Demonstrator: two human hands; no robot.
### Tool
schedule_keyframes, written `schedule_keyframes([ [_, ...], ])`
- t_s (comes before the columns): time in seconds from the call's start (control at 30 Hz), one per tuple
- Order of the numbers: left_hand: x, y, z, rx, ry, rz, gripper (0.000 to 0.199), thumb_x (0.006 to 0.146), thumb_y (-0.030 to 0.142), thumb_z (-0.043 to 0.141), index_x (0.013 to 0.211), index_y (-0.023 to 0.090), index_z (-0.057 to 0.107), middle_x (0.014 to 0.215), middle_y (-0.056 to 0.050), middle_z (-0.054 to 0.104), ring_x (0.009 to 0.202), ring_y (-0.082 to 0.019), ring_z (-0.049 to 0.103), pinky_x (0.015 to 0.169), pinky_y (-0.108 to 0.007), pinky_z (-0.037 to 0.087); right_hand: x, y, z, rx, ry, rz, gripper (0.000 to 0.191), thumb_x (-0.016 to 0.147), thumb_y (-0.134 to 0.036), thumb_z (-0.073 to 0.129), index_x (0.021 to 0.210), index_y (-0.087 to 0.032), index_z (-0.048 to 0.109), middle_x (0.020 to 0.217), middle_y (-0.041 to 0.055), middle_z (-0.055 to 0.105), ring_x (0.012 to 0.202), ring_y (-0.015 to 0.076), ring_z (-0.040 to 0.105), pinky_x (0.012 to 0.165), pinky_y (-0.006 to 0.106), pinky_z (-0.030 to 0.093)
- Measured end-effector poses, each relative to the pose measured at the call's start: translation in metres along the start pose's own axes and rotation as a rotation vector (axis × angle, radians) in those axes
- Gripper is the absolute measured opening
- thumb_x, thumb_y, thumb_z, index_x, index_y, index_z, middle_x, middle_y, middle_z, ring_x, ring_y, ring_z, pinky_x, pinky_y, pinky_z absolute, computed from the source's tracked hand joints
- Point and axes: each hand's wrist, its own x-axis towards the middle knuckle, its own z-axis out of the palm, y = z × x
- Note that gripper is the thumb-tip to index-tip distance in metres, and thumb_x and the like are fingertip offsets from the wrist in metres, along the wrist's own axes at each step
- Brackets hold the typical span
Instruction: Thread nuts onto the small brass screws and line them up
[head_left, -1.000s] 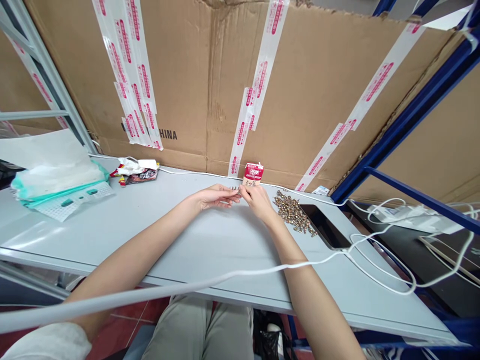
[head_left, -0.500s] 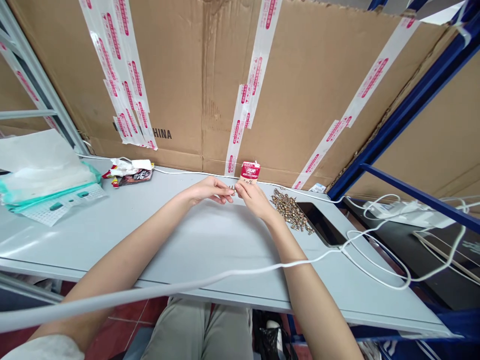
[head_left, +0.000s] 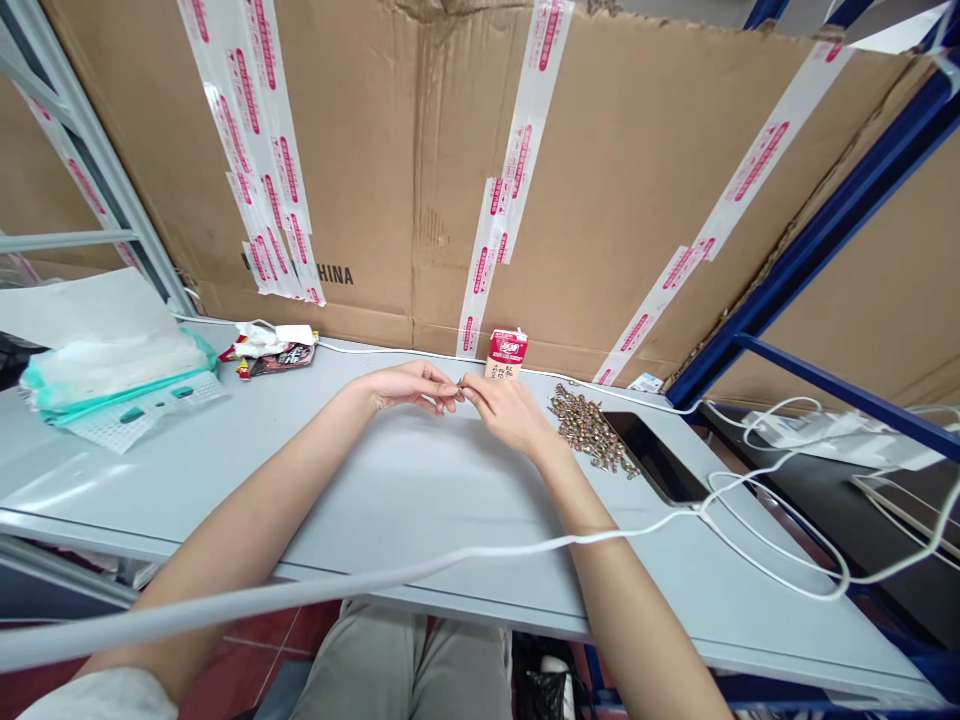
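Both arms (head_left: 289, 495) forward, fingers (head_left: 438, 389) together

Near the back edge of the desk (head_left: 427, 500), the metal bit (head_left: 460, 391) where the left hand (head_left: 414, 386) and right hand (head_left: 506, 410) meet is too small to make out, and fingers partly cover it. The right hand hides the foot of the carton (head_left: 507, 350). Toward the right edge, single pieces in the pile (head_left: 592, 430) blur together. At the left end, the picture's edge cuts off the white sheet (head_left: 75, 305).
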Motion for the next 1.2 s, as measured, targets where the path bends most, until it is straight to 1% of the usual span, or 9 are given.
schedule_keyframes([
  [0.23,-0.001,0.007,0.003,0.198,0.111,0.019,0.035,0.068,0.044,0.068,0.085,0.014,0.070,0.081,-0.009,0.068,0.069,-0.014,0.059,0.071,-0.027,0.047,0.000,0.005,0.015,0.130,0.041,0.066,0.036,0.094,-0.037,0.021,0.085,-0.020,0.051,0.066,0.0008,0.053,0.057,0.0134,0.042,0.055,0.023,0.024],
  [0.37,-0.003,0.016,0.009,0.371,0.147,0.144,0.035,0.072,0.046,0.061,0.081,0.013,0.070,0.078,-0.009,0.068,0.069,-0.015,0.058,0.069,-0.026,0.047,0.003,0.007,0.023,0.354,0.089,0.118,0.038,0.093,-0.040,0.022,0.073,-0.020,0.046,0.058,-0.0017,0.044,0.055,0.0121,0.040,0.054,0.023,0.027],
  [0.47,-0.004,0.021,0.015,0.615,0.244,0.271,0.033,0.077,0.044,0.056,0.077,0.014,0.070,0.073,-0.007,0.068,0.066,-0.014,0.057,0.064,-0.023,0.044,0.005,0.009,0.027,0.560,0.121,0.139,0.040,0.093,-0.043,0.022,0.066,-0.020,0.041,0.056,-0.0026,0.040,0.054,0.0111,0.038,0.055,0.024,0.029],
  [0.57,-0.003,0.021,0.021,0.878,0.356,0.374,0.029,0.080,0.038,0.053,0.072,0.015,0.069,0.069,-0.006,0.067,0.067,-0.015,0.057,0.065,-0.023,0.040,0.007,0.013,0.029,0.750,0.099,0.140,0.040,0.092,-0.045,0.024,0.063,-0.019,0.036,0.057,-0.0029,0.037,0.054,0.0103,0.036,0.053,0.024,0.029],
  [0.7,0.002,0.015,0.026,1.069,0.452,0.438,0.026,0.084,0.029,0.048,0.070,0.016,0.066,0.069,-0.006,0.066,0.070,-0.017,0.058,0.066,-0.023,0.037,0.008,0.021,0.031,0.874,0.077,0.174,0.038,0.090,-0.045,0.027,0.063,-0.020,0.034,0.058,-0.0036,0.034,0.053,0.0098,0.033,0.051,0.023,0.027],
  [0.83,0.005,0.010,0.025,1.147,0.419,0.446,0.027,0.087,0.019,0.039,0.081,0.018,0.065,0.077,-0.004,0.066,0.072,-0.015,0.059,0.065,-0.022,0.036,0.007,0.027,0.031,0.845,0.104,0.217,0.035,0.089,-0.043,0.031,0.064,-0.020,0.035,0.059,-0.0030,0.038,0.055,0.0098,0.035,0.051,0.022,0.028],
  [0.97,0.004,0.008,0.025,1.371,0.425,0.459,0.028,0.085,0.010,0.036,0.088,0.016,0.063,0.078,-0.006,0.064,0.073,-0.016,0.057,0.062,-0.022,0.035,0.005,0.026,0.028,0.757,0.120,0.244,0.031,0.089,-0.043,0.033,0.070,-0.019,0.041,0.062,-0.0030,0.045,0.057,0.0093,0.039,0.053,0.021,0.032],
  [1.1,0.004,0.004,0.028,1.543,0.428,0.454,0.024,0.088,0.014,0.036,0.091,0.015,0.060,0.080,-0.007,0.062,0.073,-0.016,0.056,0.060,-0.022,0.035,0.004,0.024,0.023,0.826,0.106,0.189,0.022,0.085,-0.042,0.043,0.089,-0.020,0.045,0.067,-0.0027,0.055,0.056,0.0088,0.045,0.055,0.021,0.037],
  [1.2,0.006,0.000,0.029,1.602,0.448,0.470,0.025,0.091,0.020,0.035,0.090,0.015,0.060,0.078,-0.008,0.060,0.074,-0.016,0.055,0.061,-0.022,0.036,0.005,0.025,0.019,0.914,0.099,0.166,0.022,0.081,-0.040,0.050,0.086,-0.019,0.048,0.070,0.0005,0.058,0.060,0.0099,0.051,0.055,0.022,0.040],
])
